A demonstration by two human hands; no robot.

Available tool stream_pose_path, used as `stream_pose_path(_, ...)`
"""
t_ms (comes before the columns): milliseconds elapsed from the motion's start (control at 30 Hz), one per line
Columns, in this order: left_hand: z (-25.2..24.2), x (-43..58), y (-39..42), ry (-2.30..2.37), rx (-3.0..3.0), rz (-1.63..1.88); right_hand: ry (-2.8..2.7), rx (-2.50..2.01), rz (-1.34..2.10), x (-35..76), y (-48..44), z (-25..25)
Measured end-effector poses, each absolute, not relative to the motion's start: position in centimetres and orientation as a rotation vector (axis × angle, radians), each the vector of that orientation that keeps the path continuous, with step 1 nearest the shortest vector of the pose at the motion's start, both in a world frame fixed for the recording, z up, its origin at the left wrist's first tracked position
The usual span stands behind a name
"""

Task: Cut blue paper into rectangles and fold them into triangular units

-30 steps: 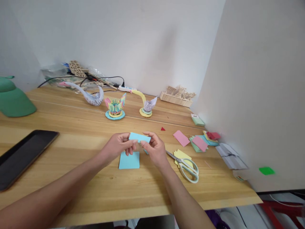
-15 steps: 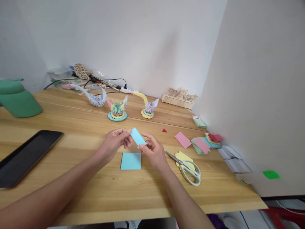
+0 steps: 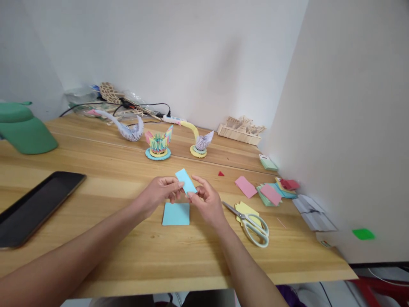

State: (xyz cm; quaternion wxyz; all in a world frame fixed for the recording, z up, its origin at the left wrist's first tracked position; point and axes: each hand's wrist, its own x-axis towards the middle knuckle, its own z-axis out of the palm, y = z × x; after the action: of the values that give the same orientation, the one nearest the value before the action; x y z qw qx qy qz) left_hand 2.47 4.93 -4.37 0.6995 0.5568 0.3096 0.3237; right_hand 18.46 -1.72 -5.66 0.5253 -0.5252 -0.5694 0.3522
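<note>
I judge this a paper-positioning step, left hand (image 3: 162,191) and right hand (image 3: 208,201) pinching one light-blue rectangular paper slip (image 3: 188,179), the next move requiring even pressure.

Between the left hand (image 3: 165,189) and the right hand (image 3: 207,201) we find a paper strip (image 3: 186,181); below them, on the table (image 3: 143,264), lies a paper square (image 3: 176,214). Right of the right hand we note scissors (image 3: 263,239), partly on a pile of slips (image 3: 245,208). Left of the left hand lies a handheld device (image 3: 41,207), a cap (image 3: 28,133) behind it. Beyond both hands we see three ornaments (image 3: 158,146).
</note>
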Motion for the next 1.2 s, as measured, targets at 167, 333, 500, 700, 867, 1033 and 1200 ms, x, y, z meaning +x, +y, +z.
stream_pose_path(167, -4.2, 2.0, 5.1, 0.637, 1.186, 0.681, -1.539, -1.307, 0.441, 19.7, -1.8, -5.2)
stream_pose_path(333, -4.5, 2.1, 5.0, 0.615, 1.222, 0.645, -1.891, -1.184, -0.076, 19.9, -1.6, -4.8)
stream_pose_path(500, -5.0, 2.3, 5.1, 0.639, 1.247, 0.632, -1.982, -1.134, -0.213, 19.7, -1.5, -4.8)
stream_pose_path(700, -5.2, 2.4, 5.2, 0.672, 1.350, 0.685, -1.912, -1.092, -0.158, 19.8, -1.2, -5.3)
stream_pose_path(867, -5.0, 2.6, 5.2, 0.729, 1.377, 0.684, -1.900, -1.088, -0.103, 20.0, -1.0, -5.6)
stream_pose_path(1033, -5.2, 2.9, 5.3, 0.755, 1.363, 0.716, -1.927, -1.046, -0.079, 20.2, -0.8, -5.9)
stream_pose_path(1200, -5.4, 2.8, 5.2, 0.759, 1.372, 0.730, -1.911, -1.027, -0.020, 20.0, -0.8, -5.7)
